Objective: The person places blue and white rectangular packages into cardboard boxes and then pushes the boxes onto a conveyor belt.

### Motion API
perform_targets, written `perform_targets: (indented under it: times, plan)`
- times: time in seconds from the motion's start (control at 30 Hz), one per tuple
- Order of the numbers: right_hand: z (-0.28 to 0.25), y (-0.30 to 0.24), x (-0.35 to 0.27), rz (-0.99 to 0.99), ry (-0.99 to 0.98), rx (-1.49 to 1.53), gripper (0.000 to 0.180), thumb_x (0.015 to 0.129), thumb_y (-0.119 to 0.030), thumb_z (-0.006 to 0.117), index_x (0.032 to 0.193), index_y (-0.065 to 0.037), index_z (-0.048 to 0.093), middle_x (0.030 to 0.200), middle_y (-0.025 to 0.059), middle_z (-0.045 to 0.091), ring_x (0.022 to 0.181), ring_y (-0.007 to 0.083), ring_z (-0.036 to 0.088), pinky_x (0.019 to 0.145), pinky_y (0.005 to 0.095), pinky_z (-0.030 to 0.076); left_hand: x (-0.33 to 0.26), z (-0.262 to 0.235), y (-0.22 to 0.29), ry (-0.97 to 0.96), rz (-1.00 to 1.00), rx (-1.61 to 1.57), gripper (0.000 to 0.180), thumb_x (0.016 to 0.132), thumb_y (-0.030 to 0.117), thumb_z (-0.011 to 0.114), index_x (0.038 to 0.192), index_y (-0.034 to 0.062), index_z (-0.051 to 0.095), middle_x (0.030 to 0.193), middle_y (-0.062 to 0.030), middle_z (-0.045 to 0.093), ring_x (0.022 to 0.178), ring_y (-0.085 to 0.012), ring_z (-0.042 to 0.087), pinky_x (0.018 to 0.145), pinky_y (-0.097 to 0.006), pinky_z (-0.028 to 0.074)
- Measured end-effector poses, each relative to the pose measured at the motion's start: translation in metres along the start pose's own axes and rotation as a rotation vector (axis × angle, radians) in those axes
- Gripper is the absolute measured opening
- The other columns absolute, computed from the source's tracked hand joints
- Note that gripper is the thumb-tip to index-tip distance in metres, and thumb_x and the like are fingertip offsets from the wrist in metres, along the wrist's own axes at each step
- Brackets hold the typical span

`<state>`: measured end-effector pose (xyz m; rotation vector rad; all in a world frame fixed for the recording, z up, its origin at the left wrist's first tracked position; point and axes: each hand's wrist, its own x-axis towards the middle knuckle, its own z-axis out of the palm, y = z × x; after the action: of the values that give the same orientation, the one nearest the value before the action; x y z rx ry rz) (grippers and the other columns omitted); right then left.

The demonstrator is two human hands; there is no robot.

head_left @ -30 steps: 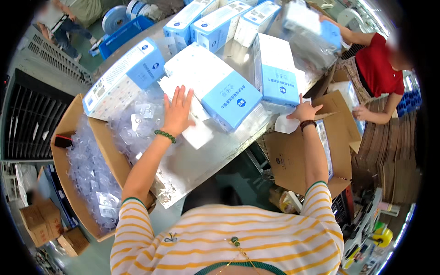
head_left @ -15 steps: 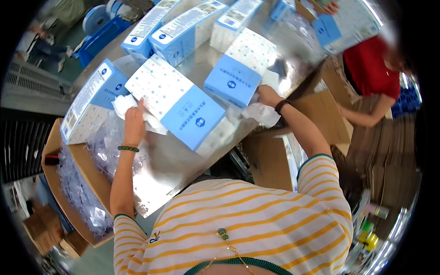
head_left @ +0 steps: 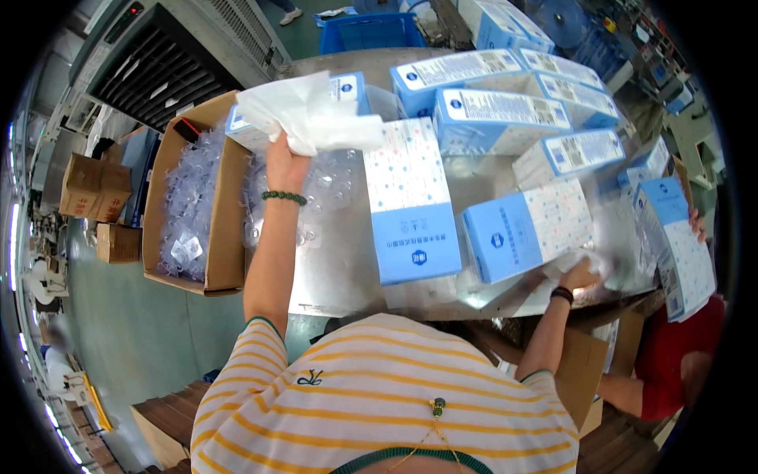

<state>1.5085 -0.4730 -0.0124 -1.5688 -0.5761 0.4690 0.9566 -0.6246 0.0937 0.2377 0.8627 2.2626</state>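
My left hand (head_left: 287,162) is closed around a bunched white tissue (head_left: 304,110), lifted in front of a blue-and-white pack (head_left: 347,93) that it partly covers. At the table's near edge on the right, my right hand (head_left: 580,275) grips a crumpled white tissue (head_left: 592,261). Beside that hand lies a dotted blue-and-white pack (head_left: 525,229). Another such pack (head_left: 414,201) rests between my two hands, touched by neither. Small clear plastic pieces (head_left: 320,193) lie loose on the table below my left hand.
A carton (head_left: 225,197) full of clear plastic pieces stands at the left. Several more packs (head_left: 497,110) line the metal table's (head_left: 339,276) far side. At the right a person in red (head_left: 679,371) holds a pack (head_left: 675,237). A blue crate (head_left: 371,33) sits beyond the table.
The view has turned. My left hand has lifted its white tissue up and away from the middle pack. My right hand remains near the table edge with white tissue, beside the right pack.
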Motion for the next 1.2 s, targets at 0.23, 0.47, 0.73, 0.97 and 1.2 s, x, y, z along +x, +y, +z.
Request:
perform_targets:
  times: [0.23,0.47,0.73,0.97,1.2]
  plan:
    - [0.099,-0.126,-0.167,-0.712,-0.936,-0.059,0.025,0.087,-0.017,0.052,0.103,0.001,0.054,0.102,0.0158,0.056,0.098,0.0263,0.051,0.087,0.0375,0.039,-0.060,0.055,-0.067,-0.504,0.262,1.301,0.032,0.084,0.013,0.053,0.113,0.0002,0.052,0.111,-0.0127,0.058,0.102,-0.0240,0.055,0.088,-0.033,0.043]
    - [0.169,-0.144,-0.318,0.064,-1.455,0.417,0.041,0.087,-0.013,0.053,0.125,0.000,0.044,0.118,0.0112,0.052,0.107,0.0179,0.050,0.090,0.0288,0.040,-0.057,0.044,-0.094,-0.512,-0.217,0.500,0.052,0.089,0.020,0.048,0.134,0.0030,0.028,0.135,-0.0131,0.033,0.122,-0.0270,0.036,0.101,-0.032,0.030]
    - [0.330,-0.208,-0.317,-0.879,-0.917,0.413,0.010,0.082,-0.003,0.057,0.091,-0.001,0.059,0.091,0.0083,0.060,0.081,0.0154,0.056,0.077,0.0279,0.044,0.001,0.027,0.024,-0.587,0.326,1.100,0.030,0.079,0.002,0.057,0.109,-0.0008,0.054,0.107,-0.0140,0.055,0.097,-0.0258,0.053,0.087,-0.033,0.041]
    - [0.530,-0.255,-0.308,-1.282,-0.898,-0.511,0.052,0.081,-0.029,0.058,0.124,-0.006,0.040,0.124,0.0207,0.042,0.112,0.0403,0.039,0.094,0.0403,0.035,-0.017,-0.045,0.023,-0.300,-0.035,1.074,0.017,0.081,0.001,0.056,0.098,0.0013,0.060,0.090,-0.0097,0.060,0.084,-0.0195,0.057,0.076,-0.027,0.043]
    - [0.303,-0.219,-0.246,-0.921,-1.604,-0.237,0.023,0.090,-0.017,0.049,0.080,-0.002,0.062,0.073,0.0027,0.061,0.067,0.0105,0.054,0.061,0.0239,0.043,-0.068,-0.042,-0.036,-0.299,-0.315,0.992,0.032,0.085,0.013,0.057,0.114,0.0014,0.053,0.100,-0.0121,0.056,0.087,-0.0201,0.056,0.076,-0.027,0.044]
